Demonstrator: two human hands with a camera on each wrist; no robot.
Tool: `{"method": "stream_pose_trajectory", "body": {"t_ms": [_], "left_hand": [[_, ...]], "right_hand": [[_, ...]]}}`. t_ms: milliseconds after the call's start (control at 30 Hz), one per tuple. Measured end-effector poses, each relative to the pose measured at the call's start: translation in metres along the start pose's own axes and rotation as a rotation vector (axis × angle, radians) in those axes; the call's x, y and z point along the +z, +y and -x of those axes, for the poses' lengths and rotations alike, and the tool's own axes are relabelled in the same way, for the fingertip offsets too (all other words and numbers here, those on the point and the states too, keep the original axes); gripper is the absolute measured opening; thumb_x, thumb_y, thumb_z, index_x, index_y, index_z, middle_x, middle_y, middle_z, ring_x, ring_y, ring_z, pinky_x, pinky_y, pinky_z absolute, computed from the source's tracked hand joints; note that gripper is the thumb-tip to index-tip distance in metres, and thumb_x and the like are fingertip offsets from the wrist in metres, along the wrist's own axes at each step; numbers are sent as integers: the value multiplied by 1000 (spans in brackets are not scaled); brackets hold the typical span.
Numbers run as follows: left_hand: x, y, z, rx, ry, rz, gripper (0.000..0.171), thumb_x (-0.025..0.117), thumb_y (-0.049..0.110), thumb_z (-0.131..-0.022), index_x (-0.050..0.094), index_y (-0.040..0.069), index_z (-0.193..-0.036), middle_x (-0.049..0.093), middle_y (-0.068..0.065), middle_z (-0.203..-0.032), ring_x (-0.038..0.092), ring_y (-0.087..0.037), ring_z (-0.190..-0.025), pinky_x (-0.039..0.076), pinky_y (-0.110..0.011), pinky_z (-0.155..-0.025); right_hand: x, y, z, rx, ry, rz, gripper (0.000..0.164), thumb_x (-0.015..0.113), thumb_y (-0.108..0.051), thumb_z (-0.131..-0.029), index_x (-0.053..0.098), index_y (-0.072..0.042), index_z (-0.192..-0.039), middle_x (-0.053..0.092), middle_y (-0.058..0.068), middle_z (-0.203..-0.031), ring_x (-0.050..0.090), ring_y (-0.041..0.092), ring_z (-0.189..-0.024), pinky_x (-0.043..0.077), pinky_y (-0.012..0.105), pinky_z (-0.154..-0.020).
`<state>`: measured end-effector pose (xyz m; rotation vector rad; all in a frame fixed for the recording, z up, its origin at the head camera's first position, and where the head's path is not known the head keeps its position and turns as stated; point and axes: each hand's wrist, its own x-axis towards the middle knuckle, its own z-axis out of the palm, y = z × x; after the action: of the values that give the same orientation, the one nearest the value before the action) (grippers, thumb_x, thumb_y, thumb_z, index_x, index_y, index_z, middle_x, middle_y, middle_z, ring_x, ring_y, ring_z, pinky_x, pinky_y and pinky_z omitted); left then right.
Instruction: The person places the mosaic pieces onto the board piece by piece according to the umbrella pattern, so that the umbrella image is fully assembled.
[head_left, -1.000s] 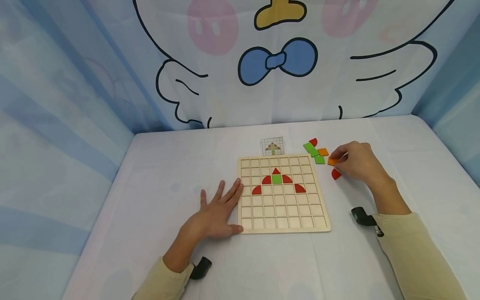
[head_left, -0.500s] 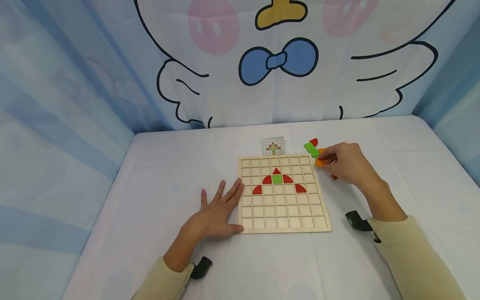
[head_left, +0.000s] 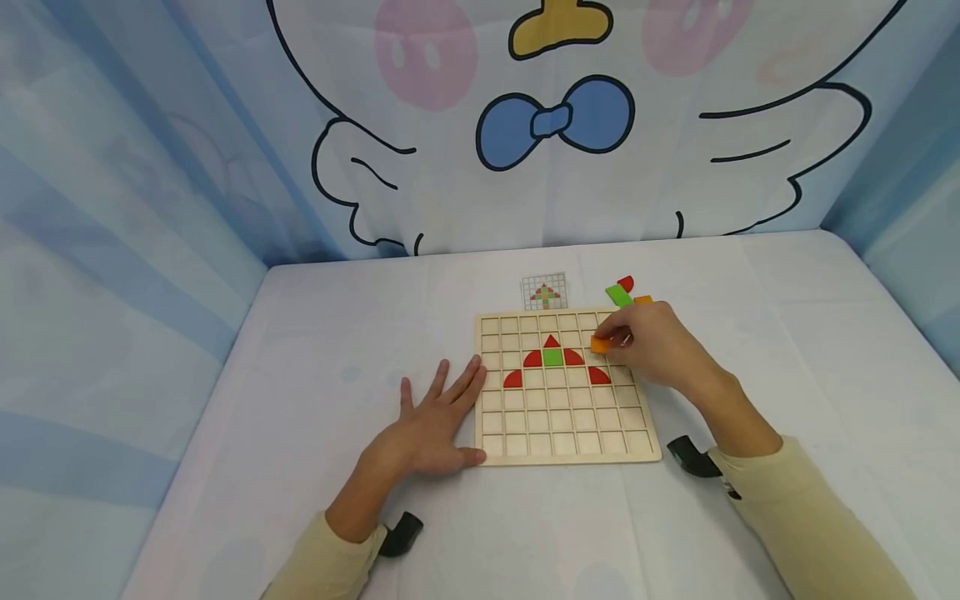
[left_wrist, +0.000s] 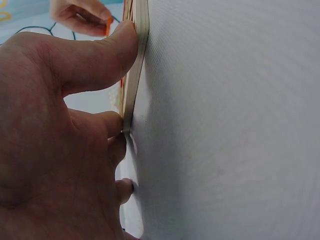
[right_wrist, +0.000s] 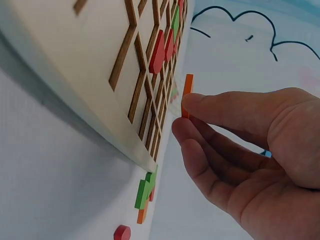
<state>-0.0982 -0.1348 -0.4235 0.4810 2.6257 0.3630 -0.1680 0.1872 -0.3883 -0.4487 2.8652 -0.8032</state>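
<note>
**Orange tile [head_left: 600, 344] pinched in right hand [head_left: 663, 346], over gridded wooden board [head_left: 570, 421]**

Right hand: thumb and fingertips clamped on the tile, held clear of the board's right part.

Left hand [head_left: 431, 433]: fingers straight and spread apart; foremost fingertips touching the board's left edge, thumb at its near left corner.

Set in the board, left of the pinching fingers: one red triangle [head_left: 552, 341]; one green square [head_left: 552, 357], next cell nearer the person. Red quarter-rounds [head_left: 573, 357], four: two flanking the square, two a row nearer and farther out.

Loose, beyond the right fingertips, near the board's far right corner: group of green, orange and red pieces [head_left: 618, 295]. One red piece [right_wrist: 122, 232], apart from that group.

Pattern card [head_left: 545, 292]: beyond and left of the pinching fingertips, at the board's far edge.
</note>
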Motion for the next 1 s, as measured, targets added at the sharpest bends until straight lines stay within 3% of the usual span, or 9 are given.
{"method": "stream_pose_trajectory", "body": {"t_ms": [433, 1000], "left_hand": [[-1, 0, 1, -4, -1, 5, 107, 76, 47, -88, 10, 26, -169, -2, 12, -177, -7, -32, -164, -4, -78, -119], [-1, 1, 1, 8, 4, 9, 106, 76, 47, -88, 10, 26, -169, -2, 11, -176, -7, -32, -164, -4, -79, -118]], "right_hand": [[17, -20, 2, -78, -48, -56, 21, 81, 3, -83, 81, -3, -104, 77, 6, -97, 67, 19, -85, 58, 34, -77], [38, -31, 3, -177, -67, -23, 15, 82, 1, -84, 81, -6, -97, 76, 2, -92, 62, 14, -80, 55, 27, -74]]}}
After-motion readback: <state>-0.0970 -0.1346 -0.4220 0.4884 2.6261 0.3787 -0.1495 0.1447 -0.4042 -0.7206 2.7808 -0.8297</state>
